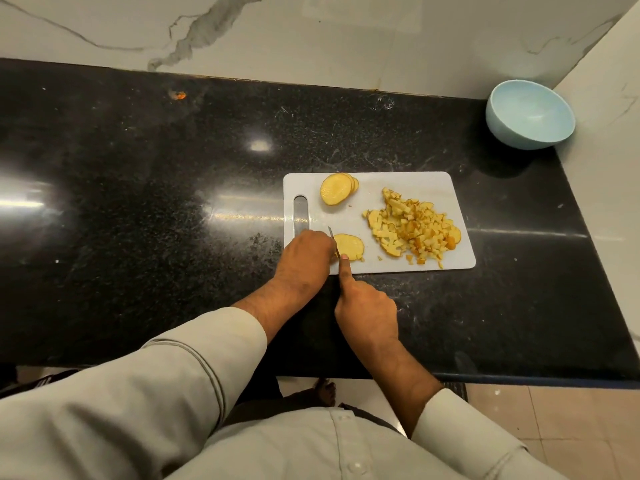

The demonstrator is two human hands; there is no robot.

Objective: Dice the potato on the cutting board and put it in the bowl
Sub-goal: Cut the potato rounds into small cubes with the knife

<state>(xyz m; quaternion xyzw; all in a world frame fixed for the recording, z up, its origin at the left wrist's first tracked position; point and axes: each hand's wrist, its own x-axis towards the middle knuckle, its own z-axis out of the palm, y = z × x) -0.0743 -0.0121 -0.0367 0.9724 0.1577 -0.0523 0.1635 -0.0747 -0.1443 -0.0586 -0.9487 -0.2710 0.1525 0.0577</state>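
Observation:
A white cutting board [429,188] lies on the black counter. A pile of diced potato [414,228] covers its right half. A stack of round potato slices [335,188] sits at its far left. Near its front left edge lies another slice [351,245]. My left hand [308,252] rests at that slice's left side, fingers curled down on it. My right hand [365,306] grips a knife [333,242], index finger stretched along the blade's back, the blade standing at the slice's left edge. The light blue bowl [530,114] stands at the far right corner with nothing visible inside.
The black granite counter [173,202] stretches wide to the left. A marble wall runs behind it and along the right side by the bowl. A small orange scrap [180,95] lies near the back wall. The counter's front edge is close to my body.

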